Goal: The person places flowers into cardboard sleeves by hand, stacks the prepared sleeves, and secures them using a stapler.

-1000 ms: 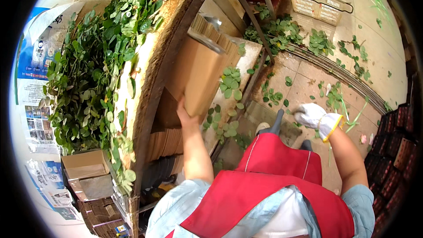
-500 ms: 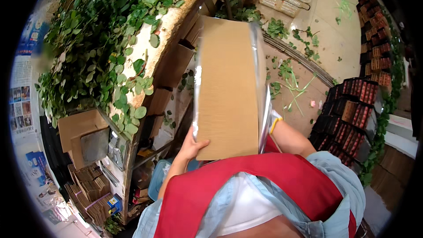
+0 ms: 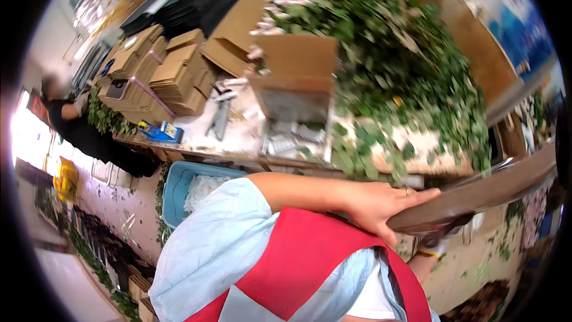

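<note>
Gripped by the left hand [image 3: 378, 206], the brown cardboard bundle [image 3: 479, 198] extending rightward from that hand's fingers is best supported underneath, where the grip of the gloved right hand [image 3: 435, 246] cannot be told.

WORKTOP [image 3: 199, 124]: left, stacked flat cartons [image 3: 179, 78], blue tape dispenser [image 3: 161, 132] at front edge, grey tool [image 3: 220, 120] | middle, open box [image 3: 301, 57] | right, heaped leafy stems [image 3: 381, 42], loose leaves [image 3: 362, 150] | FLOOR [image 3: 456, 274]: scattered clippings [image 3: 479, 273]

Held sheet [image 3: 471, 201]: looks like cardboard, glossy along its upper edge. Apron [image 3: 298, 262] and shirt [image 3: 202, 244]: matt cloth. Tub [image 3: 172, 196]: smooth plastic; open box [image 3: 301, 56]: matt cardboard
</note>
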A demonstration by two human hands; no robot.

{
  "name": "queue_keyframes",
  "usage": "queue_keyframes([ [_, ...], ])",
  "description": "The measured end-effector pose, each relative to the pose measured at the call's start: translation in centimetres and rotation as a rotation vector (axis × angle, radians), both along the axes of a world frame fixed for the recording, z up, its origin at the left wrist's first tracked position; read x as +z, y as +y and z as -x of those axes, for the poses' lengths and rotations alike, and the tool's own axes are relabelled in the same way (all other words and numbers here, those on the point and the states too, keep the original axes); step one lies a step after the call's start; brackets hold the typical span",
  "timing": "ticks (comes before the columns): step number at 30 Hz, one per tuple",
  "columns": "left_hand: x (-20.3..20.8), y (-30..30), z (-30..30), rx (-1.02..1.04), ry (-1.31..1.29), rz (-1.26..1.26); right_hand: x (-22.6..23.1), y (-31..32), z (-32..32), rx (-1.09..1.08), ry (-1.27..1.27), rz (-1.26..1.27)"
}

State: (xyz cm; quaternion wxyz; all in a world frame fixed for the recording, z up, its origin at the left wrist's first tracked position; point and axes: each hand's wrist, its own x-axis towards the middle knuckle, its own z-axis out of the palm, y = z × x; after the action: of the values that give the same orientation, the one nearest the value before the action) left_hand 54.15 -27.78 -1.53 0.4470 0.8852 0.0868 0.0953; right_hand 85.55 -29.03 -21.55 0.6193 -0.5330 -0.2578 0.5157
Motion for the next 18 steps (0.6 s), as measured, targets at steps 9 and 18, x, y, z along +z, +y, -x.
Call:
queue_keyframes([
  [9,-9.3,21.2,33.4,1.768,-0.747,0.248,22.1,27.2,20.6,0.291,-0.388,-0.239],
  [18,-14.7,38.3,37.0,2.317,-0.366,0.400,26.2,43.6,34.7,0.432,-0.674,-0.189],
])
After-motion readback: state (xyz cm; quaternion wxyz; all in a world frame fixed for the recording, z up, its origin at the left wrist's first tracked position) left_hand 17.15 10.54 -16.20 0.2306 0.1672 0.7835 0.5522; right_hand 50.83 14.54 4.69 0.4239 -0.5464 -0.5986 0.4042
